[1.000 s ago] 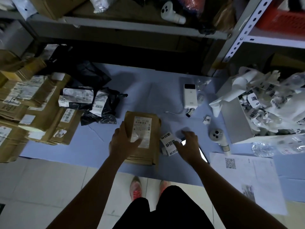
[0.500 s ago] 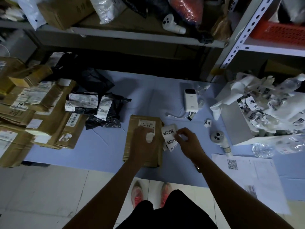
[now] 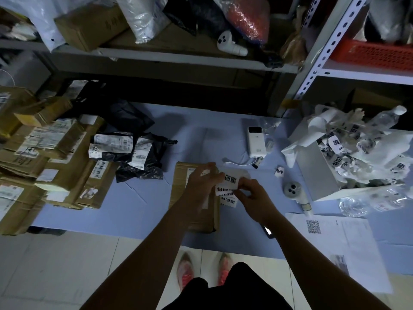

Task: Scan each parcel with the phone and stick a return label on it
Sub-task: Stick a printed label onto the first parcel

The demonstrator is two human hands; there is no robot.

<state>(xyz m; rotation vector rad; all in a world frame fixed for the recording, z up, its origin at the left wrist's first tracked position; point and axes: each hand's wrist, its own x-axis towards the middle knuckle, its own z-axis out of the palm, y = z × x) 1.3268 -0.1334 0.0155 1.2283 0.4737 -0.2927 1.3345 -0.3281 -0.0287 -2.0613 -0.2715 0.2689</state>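
Note:
A flat brown cardboard parcel [image 3: 181,175] lies on the pale blue table sheet [image 3: 143,198] in front of me. Above its right edge both hands hold a strip of white return labels [image 3: 228,193] printed with black characters. My left hand [image 3: 202,183] pinches the top label at its left side. My right hand [image 3: 250,196] pinches the strip from the right. The phone [image 3: 268,231] lies on the table under my right forearm, only a lit corner showing.
Stacked cardboard parcels [image 3: 51,157] and black poly bags [image 3: 138,155] fill the left. A white power bank [image 3: 257,142] with cable lies behind the parcel. A box of crumpled label backing [image 3: 348,153], a plastic bottle [image 3: 375,202] and paper sheets [image 3: 339,247] sit to the right. Shelving stands behind.
My right hand picked the label strip up from the table. My left hand left the parcel's top and joined it on the strip, now peeling at the top label.

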